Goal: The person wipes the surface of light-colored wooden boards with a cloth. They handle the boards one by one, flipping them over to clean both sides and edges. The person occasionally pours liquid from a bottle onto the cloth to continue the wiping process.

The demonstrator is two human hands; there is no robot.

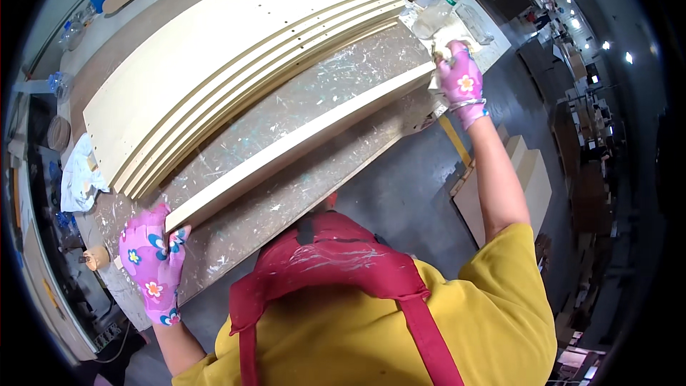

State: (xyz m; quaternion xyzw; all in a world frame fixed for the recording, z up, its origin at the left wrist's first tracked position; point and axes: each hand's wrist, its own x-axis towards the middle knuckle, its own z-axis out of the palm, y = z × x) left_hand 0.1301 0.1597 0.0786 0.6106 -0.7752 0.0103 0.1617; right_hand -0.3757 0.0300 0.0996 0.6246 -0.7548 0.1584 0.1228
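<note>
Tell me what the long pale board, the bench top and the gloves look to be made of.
Long pale board: probably engineered wood with a smooth cream coating, judging by its flat, even face. Bench top: brown board, likely hardboard, matte and flecked with dried paint. Gloves on the left hand and right hand: knitted fabric, pink floral print.

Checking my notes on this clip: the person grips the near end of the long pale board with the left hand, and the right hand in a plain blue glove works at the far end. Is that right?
Not quite. The head view shows the right hand in a pink flowered glove, not a plain blue one. The rest holds: the left hand grips the near end of the long pale board, and the right hand works at its far end.
</note>
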